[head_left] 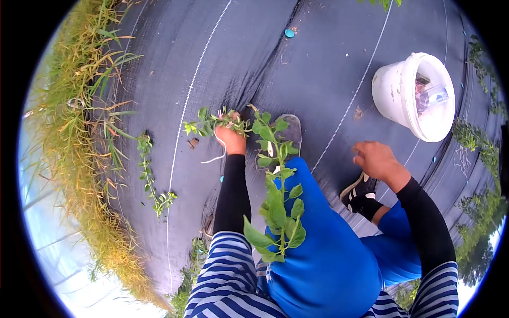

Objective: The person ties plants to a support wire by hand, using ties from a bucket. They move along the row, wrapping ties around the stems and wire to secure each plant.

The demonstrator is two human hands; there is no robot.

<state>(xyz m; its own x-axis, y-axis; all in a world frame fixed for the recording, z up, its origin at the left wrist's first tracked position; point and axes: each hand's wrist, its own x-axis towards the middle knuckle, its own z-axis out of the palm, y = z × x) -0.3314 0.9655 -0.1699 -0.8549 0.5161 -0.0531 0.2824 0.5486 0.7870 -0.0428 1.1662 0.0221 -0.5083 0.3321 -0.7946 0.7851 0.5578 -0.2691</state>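
Near the middle of the view, my left hand is closed around leafy green stems, with a loose white string hanging beside the wrist. A long leafy branch lies over my blue-trousered leg, its upper end just right of that hand. My right hand is held above the ground sheet, below a white bucket and over my right shoe. Its fingers are curled, and no object shows in them. The bucket tilts toward the right and holds small items and clear plastic.
Dark ground sheet with white lines spreads beneath me. Dry and green grass borders the left side. A cut-looking leafy stem lies on the sheet at left. More plants grow at the right edge.
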